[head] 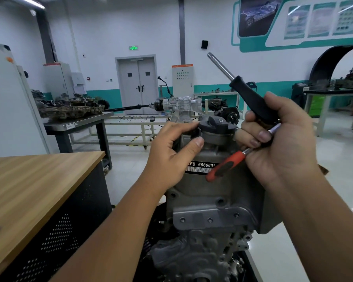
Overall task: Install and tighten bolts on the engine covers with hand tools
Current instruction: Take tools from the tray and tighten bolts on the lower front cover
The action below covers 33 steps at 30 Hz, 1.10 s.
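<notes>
Head view | left hand (pixel 172 153) gripped engine (pixel 212 200) below oil filler cap (pixel 217 123) | right hand (pixel 281 143) clutched black-handled driver (pixel 251 98), orange-handled ratchet (pixel 226 165)

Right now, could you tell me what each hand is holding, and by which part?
The right hand grips two tools: a black-handled driver by its handle and a ratchet by its metal shank. The left hand holds the engine below the filler cap.
</notes>
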Available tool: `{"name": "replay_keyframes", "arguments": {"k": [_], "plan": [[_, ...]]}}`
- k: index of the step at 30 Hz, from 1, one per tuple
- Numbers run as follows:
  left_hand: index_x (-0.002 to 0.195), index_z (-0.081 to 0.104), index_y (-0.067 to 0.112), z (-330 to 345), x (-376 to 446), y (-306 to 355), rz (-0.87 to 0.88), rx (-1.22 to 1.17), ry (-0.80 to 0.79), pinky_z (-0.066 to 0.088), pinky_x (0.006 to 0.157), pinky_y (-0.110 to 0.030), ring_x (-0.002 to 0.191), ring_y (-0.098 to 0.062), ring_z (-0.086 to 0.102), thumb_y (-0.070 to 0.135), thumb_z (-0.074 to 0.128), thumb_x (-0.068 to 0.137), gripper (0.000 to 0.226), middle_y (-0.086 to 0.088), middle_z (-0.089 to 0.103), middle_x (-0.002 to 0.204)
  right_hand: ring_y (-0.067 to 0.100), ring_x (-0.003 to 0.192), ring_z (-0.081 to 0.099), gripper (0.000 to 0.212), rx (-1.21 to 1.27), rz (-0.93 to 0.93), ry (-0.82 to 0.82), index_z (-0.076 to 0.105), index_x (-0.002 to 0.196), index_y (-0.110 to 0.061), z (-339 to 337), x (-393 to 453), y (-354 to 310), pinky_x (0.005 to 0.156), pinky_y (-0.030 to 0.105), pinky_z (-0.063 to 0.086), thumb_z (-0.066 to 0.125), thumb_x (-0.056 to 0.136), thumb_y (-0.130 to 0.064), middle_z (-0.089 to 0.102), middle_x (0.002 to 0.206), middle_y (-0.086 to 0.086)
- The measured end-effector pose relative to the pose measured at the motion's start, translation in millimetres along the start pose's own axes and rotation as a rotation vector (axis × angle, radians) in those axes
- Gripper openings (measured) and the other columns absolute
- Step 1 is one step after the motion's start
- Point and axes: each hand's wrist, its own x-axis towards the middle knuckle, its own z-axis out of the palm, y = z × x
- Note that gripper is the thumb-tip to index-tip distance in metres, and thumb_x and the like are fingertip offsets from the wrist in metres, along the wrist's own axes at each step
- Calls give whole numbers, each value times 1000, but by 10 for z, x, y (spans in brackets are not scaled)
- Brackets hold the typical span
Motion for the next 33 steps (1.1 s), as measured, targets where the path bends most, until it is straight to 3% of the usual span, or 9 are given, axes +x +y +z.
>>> {"name": "replay_keyframes", "arguments": {"k": [3, 9, 14, 17, 20, 23, 26, 28, 33], "plan": [[120, 71, 20, 12, 13, 73, 5, 91, 30, 53, 95, -31, 108, -10, 64, 22, 66, 88, 32, 2, 69, 112, 6, 36, 27, 14, 21, -49, -22, 44, 102, -8, 41, 73, 52, 37, 21, 23, 52, 100, -19, 48, 67, 8], [102, 80, 33, -86, 228, 466, -56, 556, 41, 55, 86, -43, 98, -16, 66, 41, 58, 84, 30, 14, 73, 100, 8, 35, 28, 12, -15, -133, -33, 47, 92, -11, 6, 68, 176, 38, 17, 24, 56, 99, -15, 54, 63, 10], [85, 72, 31, -8, 388, 744, -62, 1086, -42, 31, 74, -39, 77, -19, 43, 33, 70, 84, 3, 10, 42, 79, 9, 30, 29, 16, -123, -222, -87, 51, 80, -15, 24, 4, 269, 38, 15, 28, 63, 90, -16, 59, 59, 15], [71, 57, 26, 39, 402, 794, -36, 1170, -87, 32, 71, -38, 71, -20, 42, 24, 68, 85, 19, 8, 30, 70, 10, 31, 29, 20, -128, -224, -38, 51, 80, -13, 64, -24, 233, 38, 15, 26, 63, 96, -9, 58, 60, 18], [72, 69, 26, 2, 388, 738, -76, 992, -50, 39, 64, -34, 74, -22, 52, 17, 70, 83, 14, 8, 44, 76, 12, 33, 31, 20, -197, -268, 125, 54, 81, -13, 96, -221, 156, 39, 19, 26, 66, 96, -7, 58, 61, 19], [76, 76, 19, -9, 329, 597, -150, 700, 50, 48, 64, -33, 78, -20, 58, 15, 73, 83, 9, 4, 61, 86, 17, 42, 47, 21, -419, -400, 283, 61, 83, -23, 1, -693, 161, 43, 25, 40, 82, 84, -28, 68, 70, 11], [71, 75, 16, 29, 271, 451, -219, 454, 179, 45, 68, -18, 78, -11, 58, 12, 77, 82, 12, 3, 64, 80, 19, 57, 64, 22, -721, -574, 404, 68, 86, -30, -93, -1176, 309, 49, 33, 53, 85, 74, -37, 72, 73, -1], [68, 74, 21, 75, 228, 397, -265, 303, 245, 39, 68, -8, 73, 0, 56, 11, 78, 82, 17, 8, 68, 76, 17, 61, 68, 19, -799, -650, 416, 71, 84, -32, -124, -1338, 417, 52, 22, 52, 85, 72, -32, 73, 75, -6], [76, 71, 25, 139, 114, 272, -294, 87, 431, 53, 74, -31, 81, -14, 65, 19, 70, 94, 18, -4, 71, 82, 2, 71, 68, 20, -994, -690, 272, 72, 90, -35, -165, -1347, 507, 62, 6, 45, 82, 75, -27, 71, 81, -19]]}}
